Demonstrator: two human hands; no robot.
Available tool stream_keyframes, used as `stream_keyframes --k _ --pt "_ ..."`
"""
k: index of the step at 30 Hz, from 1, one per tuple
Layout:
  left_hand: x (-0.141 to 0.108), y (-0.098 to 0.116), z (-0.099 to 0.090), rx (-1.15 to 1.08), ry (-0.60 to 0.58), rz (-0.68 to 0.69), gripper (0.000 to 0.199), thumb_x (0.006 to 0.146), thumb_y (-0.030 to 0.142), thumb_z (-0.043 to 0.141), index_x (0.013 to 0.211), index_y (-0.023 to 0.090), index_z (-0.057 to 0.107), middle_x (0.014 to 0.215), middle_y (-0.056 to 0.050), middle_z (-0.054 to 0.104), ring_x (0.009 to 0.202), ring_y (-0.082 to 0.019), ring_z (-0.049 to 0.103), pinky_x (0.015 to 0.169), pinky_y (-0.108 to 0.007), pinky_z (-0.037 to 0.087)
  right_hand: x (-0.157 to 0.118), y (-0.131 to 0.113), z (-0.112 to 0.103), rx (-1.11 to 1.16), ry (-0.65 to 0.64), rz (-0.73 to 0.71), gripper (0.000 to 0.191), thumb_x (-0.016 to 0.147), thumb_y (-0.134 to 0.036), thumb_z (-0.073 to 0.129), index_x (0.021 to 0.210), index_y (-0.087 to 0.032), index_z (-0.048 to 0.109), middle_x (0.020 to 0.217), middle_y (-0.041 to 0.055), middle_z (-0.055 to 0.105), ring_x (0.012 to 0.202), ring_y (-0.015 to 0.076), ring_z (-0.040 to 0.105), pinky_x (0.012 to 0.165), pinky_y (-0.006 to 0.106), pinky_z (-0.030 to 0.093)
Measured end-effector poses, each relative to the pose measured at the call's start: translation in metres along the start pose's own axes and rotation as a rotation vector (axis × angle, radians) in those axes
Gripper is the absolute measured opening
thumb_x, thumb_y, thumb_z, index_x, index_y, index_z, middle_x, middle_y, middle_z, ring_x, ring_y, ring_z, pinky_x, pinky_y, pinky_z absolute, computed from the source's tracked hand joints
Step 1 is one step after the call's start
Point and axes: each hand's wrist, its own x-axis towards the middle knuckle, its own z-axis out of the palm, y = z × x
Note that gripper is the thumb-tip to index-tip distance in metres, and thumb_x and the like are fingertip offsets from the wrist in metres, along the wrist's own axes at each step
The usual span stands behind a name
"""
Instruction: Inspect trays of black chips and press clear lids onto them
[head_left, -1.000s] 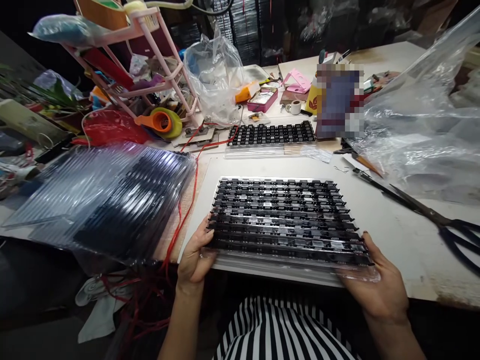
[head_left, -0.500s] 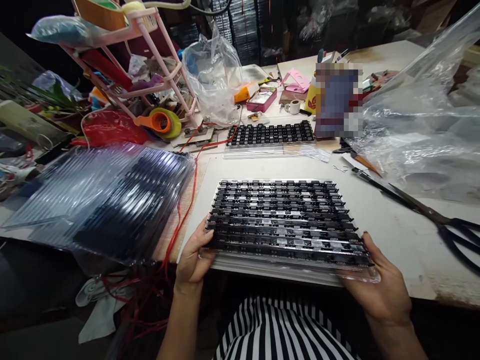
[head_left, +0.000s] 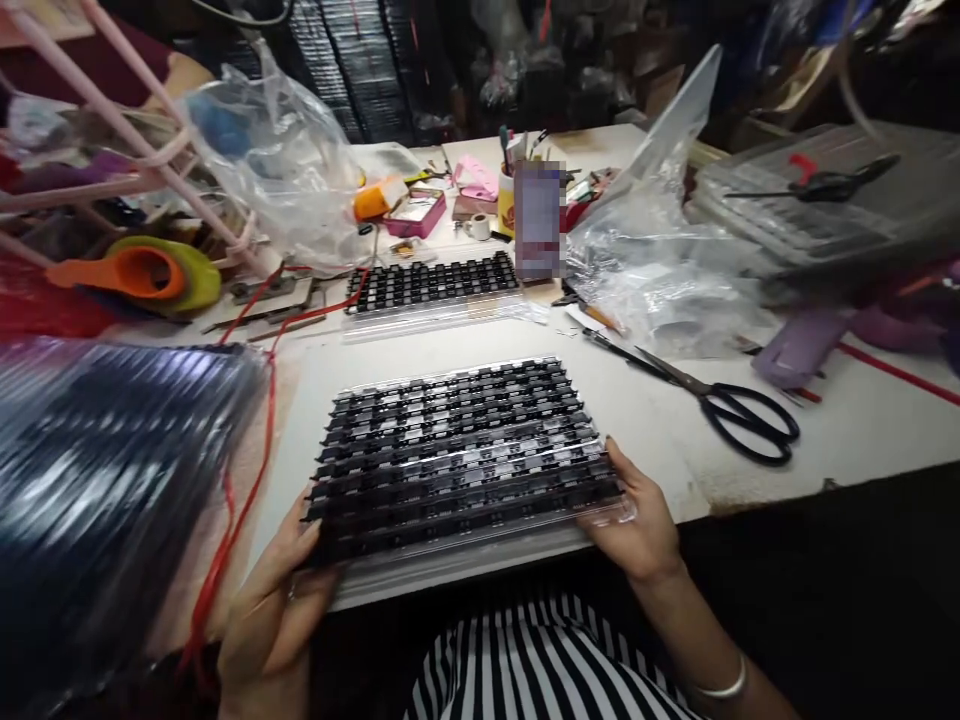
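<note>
A clear plastic tray (head_left: 480,535) filled with rows of small black parts (head_left: 457,440) is held in front of me, low over a white board (head_left: 292,410). My left hand (head_left: 274,590) grips its near left corner, thumb on top and fingers beneath. At the near right corner, my right hand (head_left: 637,520) holds the tray with its thumb along the side and the other fingers partly hidden underneath. A second tray of similar black parts (head_left: 435,280) lies farther back on the table.
Black-handled scissors (head_left: 750,425) lie to the right. A stack of plastic-wrapped trays (head_left: 97,490) fills the left side, with red string (head_left: 259,460) beside it. Clear plastic bags (head_left: 667,270), an orange scoop (head_left: 150,275), a pink rack (head_left: 172,150) and a pixelated upright object (head_left: 539,220) stand around.
The camera view has turned to the right, so the surroundings appear shifted left. Both hands keep their hold on the tray, which now looks slightly tilted, its left side nearer me.
</note>
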Motion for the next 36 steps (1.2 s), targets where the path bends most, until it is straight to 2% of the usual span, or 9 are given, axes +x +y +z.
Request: stream_keyframes --k 4,8,11,17,22,26,32,36 --pt "0.0012 0.0025 0.0064 0.001 0.114 -0.055 0.049 0.08 0.018 0.056 0.127 0.032 0.055 0.124 0.002 0.064 0.122 -0.022 0.053 0.095 -0.032 0.051 0.0005 0.0017 0.0012 -0.008 -0.04 -0.005 0.033 0.095 -0.031 0.04 0.105 -0.019 0.069 0.107 0.0049 0.072 0.104 0.0202 0.065 0.102 0.044 0.043" --pt "-0.0028 0.0015 0.0094 -0.042 0.218 -0.024 0.044 0.082 0.028 0.058 0.125 0.033 0.056 0.126 0.006 0.062 0.128 -0.019 0.046 0.093 -0.026 0.051 0.0007 0.0059 0.0025 0.054 -0.047 -0.123 0.032 0.096 -0.031 0.04 0.11 -0.022 0.067 0.111 0.0023 0.071 0.107 0.0186 0.063 0.102 0.043 0.043" --pt "-0.0068 -0.0013 0.0071 -0.09 0.173 0.044 0.044 0.083 0.034 0.058 0.127 0.034 0.054 0.126 0.005 0.062 0.129 -0.021 0.044 0.095 -0.029 0.051 0.0014 0.0076 0.0025 0.068 -0.049 -0.155 0.029 0.095 -0.026 0.042 0.111 -0.023 0.066 0.111 0.0003 0.071 0.108 0.0171 0.063 0.103 0.041 0.043" --pt "-0.0042 -0.0031 0.0013 -0.1 0.04 -0.008 0.053 0.082 0.017 0.056 0.132 0.036 0.049 0.125 0.005 0.063 0.127 -0.021 0.046 0.097 -0.029 0.05 0.0028 0.0057 0.0022 0.082 -0.014 -0.121 0.028 0.092 -0.02 0.046 0.11 -0.023 0.067 0.109 -0.001 0.072 0.107 0.0158 0.063 0.104 0.039 0.043" --pt "-0.0008 -0.0032 -0.0006 -0.117 0.074 0.004 0.052 0.082 0.015 0.055 0.131 0.035 0.05 0.129 0.006 0.06 0.128 -0.018 0.044 0.097 -0.025 0.048 0.0027 0.0051 0.0011 0.093 0.004 -0.119 0.03 0.094 -0.019 0.043 0.109 -0.023 0.068 0.105 -0.0011 0.073 0.11 0.0151 0.062 0.104 0.038 0.042" --pt "0.0001 -0.0052 0.0005 -0.144 0.076 0.016 0.052 0.082 0.013 0.052 0.13 0.032 0.051 0.129 0.003 0.06 0.129 -0.019 0.044 0.101 -0.028 0.045 0.0024 0.0051 -0.0008 0.089 -0.002 -0.116 0.032 0.095 -0.02 0.04 0.109 -0.023 0.068 0.104 -0.0007 0.073 0.108 0.0156 0.063 0.105 0.039 0.042" --pt "-0.001 -0.006 0.0013 -0.19 0.064 0.004 0.053 0.081 0.012 0.051 0.131 0.033 0.051 0.128 0.001 0.061 0.127 -0.021 0.046 0.098 -0.032 0.047 0.004 0.0047 0.0003 0.064 0.019 -0.113 0.033 0.095 -0.02 0.038 0.107 -0.024 0.069 0.106 -0.0006 0.072 0.107 0.016 0.063 0.105 0.041 0.042" --pt "-0.0014 -0.0054 0.0019 -0.201 0.045 0.01 0.053 0.082 0.01 0.05 0.131 0.031 0.05 0.128 0.0 0.061 0.126 -0.021 0.048 0.095 -0.028 0.049 0.0029 0.0019 0.0027 0.065 0.001 -0.08 0.034 0.097 -0.022 0.036 0.11 -0.023 0.067 0.111 0.0004 0.071 0.11 0.0165 0.061 0.107 0.042 0.04"
